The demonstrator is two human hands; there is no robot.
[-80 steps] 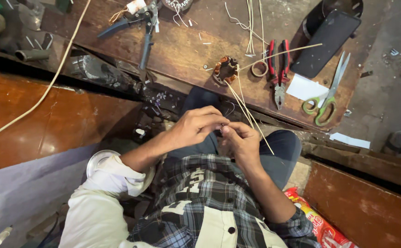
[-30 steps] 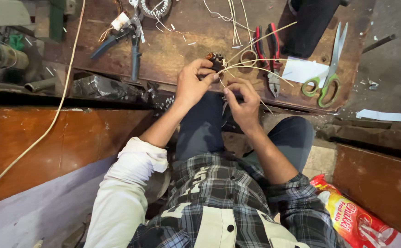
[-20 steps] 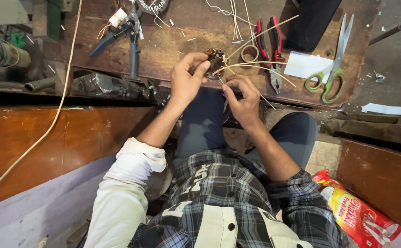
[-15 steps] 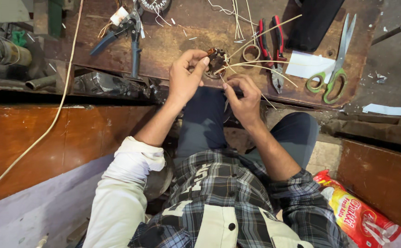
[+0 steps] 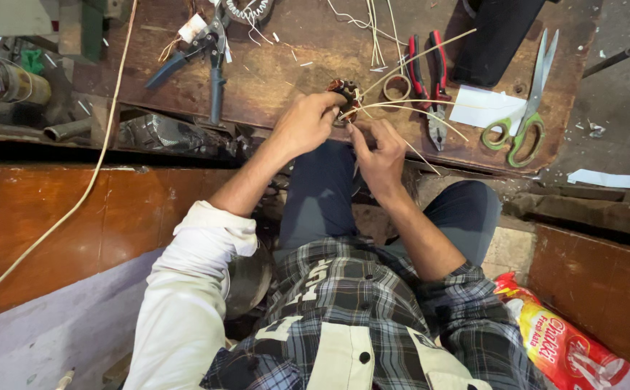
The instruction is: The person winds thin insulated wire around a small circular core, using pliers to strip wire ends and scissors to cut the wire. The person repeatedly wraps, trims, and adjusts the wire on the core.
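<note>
Copper-wound part: small round dark motor coil (image 5: 344, 92) sits on the worn brown wooden bench (image 5: 293, 65), at its near edge.
Left hand (image 5: 304, 124): fingers curled shut around the coil's near side.
Right hand (image 5: 381, 153): just beside the coil, fingertips pinched on thin cream insulation strips (image 5: 409, 107) fanning out from it.
Red-handled pliers (image 5: 430, 79): just beyond the coil.
Green-handled scissors (image 5: 524, 115): farther out, past the pliers.
</note>
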